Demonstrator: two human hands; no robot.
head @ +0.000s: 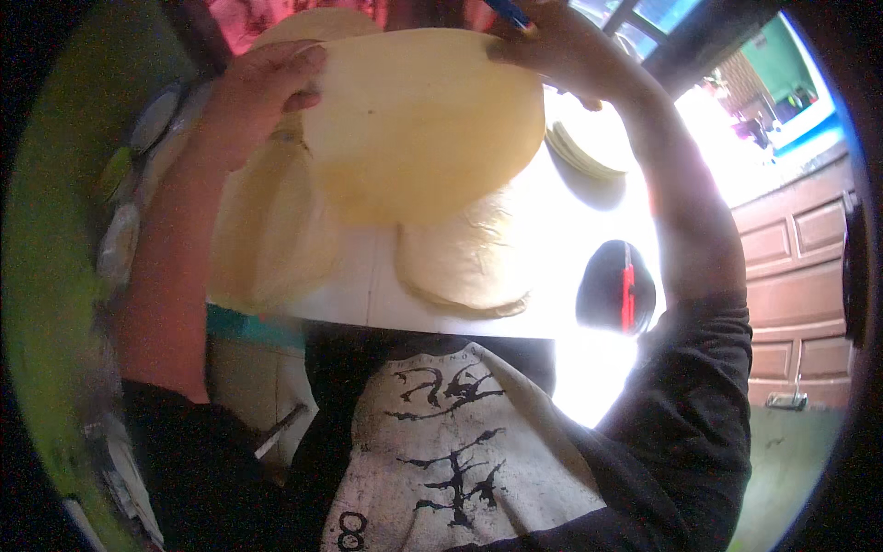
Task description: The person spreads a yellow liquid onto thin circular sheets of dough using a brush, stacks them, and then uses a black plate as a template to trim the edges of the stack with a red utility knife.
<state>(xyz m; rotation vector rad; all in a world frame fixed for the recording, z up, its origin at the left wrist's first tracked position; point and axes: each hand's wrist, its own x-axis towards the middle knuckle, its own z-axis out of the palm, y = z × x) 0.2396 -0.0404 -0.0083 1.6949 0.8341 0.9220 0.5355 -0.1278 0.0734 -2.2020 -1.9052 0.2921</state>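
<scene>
A thin, pale yellow rounded sheet (428, 124) is held up above the white table. My left hand (276, 90) grips its upper left edge between thumb and fingers. My right hand (545, 52) is at its upper right edge, with a blue pen-like tool (509, 15) sticking out from it; the fingers there are dark and partly hidden. Below the held sheet, a wrinkled yellowish piece (462, 262) lies near the table's front edge. Another large yellowish sheet or pile (269, 228) lies to the left, beside my left forearm. What the sheets are made of cannot be told.
A stack of thin round pale sheets (586, 148) lies at the right on the white table (372, 276). Nearer, a red-handled cutter (627, 297) rests on a dark round object (597, 283). Several wrapped items (121, 241) line the left side. A brown panelled door (793, 276) stands right.
</scene>
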